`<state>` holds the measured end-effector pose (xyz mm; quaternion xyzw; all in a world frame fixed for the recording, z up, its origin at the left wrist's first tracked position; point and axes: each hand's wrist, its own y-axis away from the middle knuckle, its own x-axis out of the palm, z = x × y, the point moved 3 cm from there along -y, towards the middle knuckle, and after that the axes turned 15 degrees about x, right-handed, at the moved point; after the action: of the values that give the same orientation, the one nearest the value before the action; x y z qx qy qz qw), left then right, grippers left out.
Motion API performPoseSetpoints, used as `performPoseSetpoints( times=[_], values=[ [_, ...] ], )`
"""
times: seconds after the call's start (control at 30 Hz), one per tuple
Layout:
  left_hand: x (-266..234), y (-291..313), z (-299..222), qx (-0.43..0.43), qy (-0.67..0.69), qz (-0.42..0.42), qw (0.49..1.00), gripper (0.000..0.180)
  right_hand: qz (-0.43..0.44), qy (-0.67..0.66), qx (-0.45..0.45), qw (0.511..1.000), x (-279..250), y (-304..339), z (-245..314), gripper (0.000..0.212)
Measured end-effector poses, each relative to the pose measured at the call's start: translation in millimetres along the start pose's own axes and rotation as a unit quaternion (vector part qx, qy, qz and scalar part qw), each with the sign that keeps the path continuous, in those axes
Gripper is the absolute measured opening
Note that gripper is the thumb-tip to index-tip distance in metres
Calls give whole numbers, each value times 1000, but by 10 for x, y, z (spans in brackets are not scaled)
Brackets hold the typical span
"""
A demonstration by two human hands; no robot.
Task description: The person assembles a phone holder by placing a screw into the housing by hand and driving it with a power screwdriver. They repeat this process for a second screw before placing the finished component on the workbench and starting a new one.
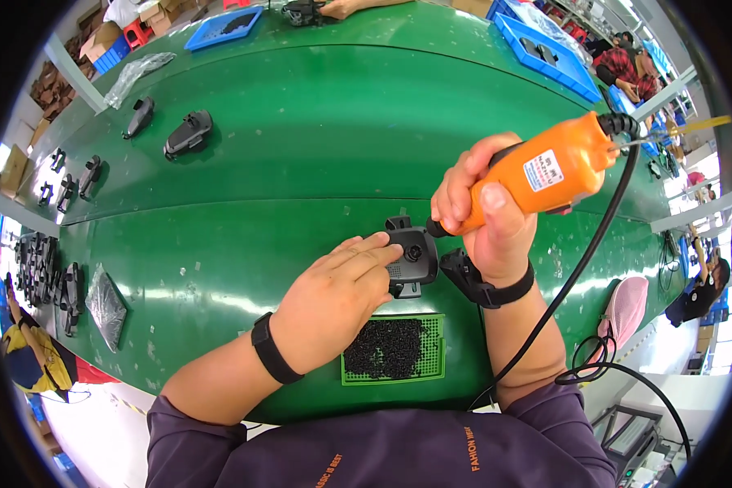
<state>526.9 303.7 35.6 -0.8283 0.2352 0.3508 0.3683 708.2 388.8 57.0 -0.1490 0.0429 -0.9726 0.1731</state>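
In my right hand [484, 203] is an orange electric screwdriver [545, 167], fingers and thumb wrapped round its body. Its black nose points left and down, close to the right edge of a black plastic housing [412, 254] with a round hole in its face. Whether the bit touches the housing cannot be made out. My left hand [342, 281] holds the housing down on the green table, fingers pressed together over its left side; the thumb is mostly hidden. Just below the housing, near me, lies a green perforated tray [441, 350] with many small black screws.
A black cable [581, 276] loops from the screwdriver past my right forearm. Black holders [189, 134] lie at the far left, with more stacked [37, 264] at the left edge beside a plastic bag [106, 307]. Blue trays [549, 65] stand at the back; a co-worker's hand [342, 8] reaches in.
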Motion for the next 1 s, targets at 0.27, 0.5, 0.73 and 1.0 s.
performPoseSetpoints(
  times=[0.27,0.5,0.73,1.0],
  values=[
    [-200,-71,-41,-63,138,-112,982,13,57,118,-76,988,220,351,659,61],
    [-41,-20,3,-193,302,-160,920,16,71,-4,-22,997,259,445,578,52],
    [110,-56,-73,-176,368,-187,894,23,132,-99,-55,985,210,448,596,39],
    [9,-68,-130,-94,229,-141,959,33,146,-63,-28,987,275,472,550,38]
  ],
)
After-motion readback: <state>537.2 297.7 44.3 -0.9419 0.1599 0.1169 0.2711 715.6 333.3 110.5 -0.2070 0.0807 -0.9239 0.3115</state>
